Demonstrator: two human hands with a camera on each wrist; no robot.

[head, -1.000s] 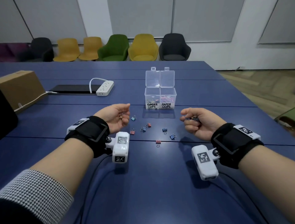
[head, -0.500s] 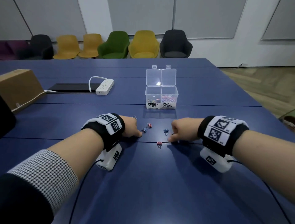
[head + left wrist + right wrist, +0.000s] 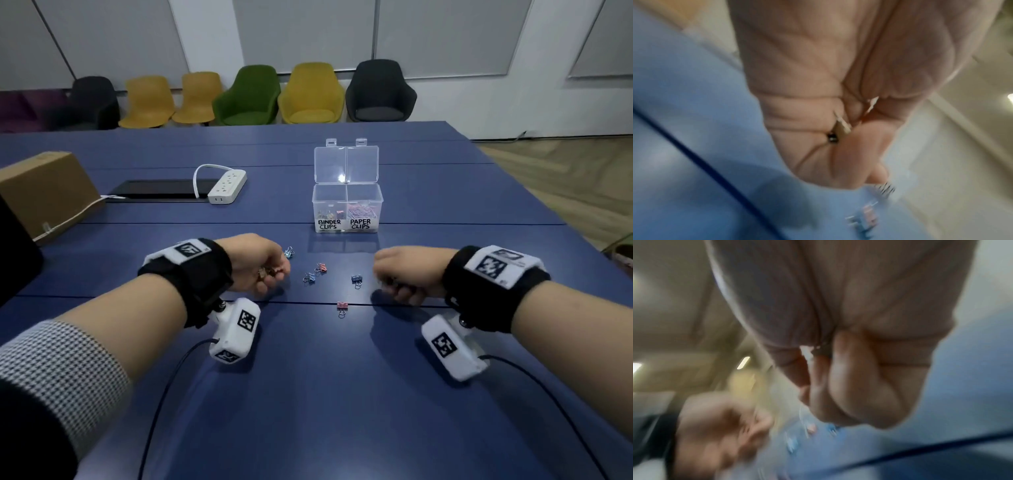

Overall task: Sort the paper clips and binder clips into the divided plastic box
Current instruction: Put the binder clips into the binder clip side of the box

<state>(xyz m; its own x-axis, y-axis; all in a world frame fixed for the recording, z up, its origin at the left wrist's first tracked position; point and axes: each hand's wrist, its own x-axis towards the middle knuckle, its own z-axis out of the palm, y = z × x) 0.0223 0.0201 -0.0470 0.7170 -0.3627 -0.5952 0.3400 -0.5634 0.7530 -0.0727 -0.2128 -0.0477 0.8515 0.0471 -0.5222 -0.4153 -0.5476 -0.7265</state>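
Above the blue table, my left hand is curled round small binder clips; the left wrist view shows a tan binder clip wedged in the fist. My right hand is curled too, and a dark clip shows between its fingers. Between the hands several binder clips lie loose: a light blue one, a pink one, a blue one, a dark blue one and a pink one. The clear divided box stands behind with its lid up, labelled BINDER CLIPS and PAPER CLIPS, clips in both halves.
A white power strip and a black panel lie at the back left. A cardboard box sits at the left edge. Chairs line the far wall. Cables run from both wrist cameras along the near table.
Both hands turned palm down, dropped to the table and came up curled. A pink clip near the left hand and a blue clip near the right hand are gone from the table.
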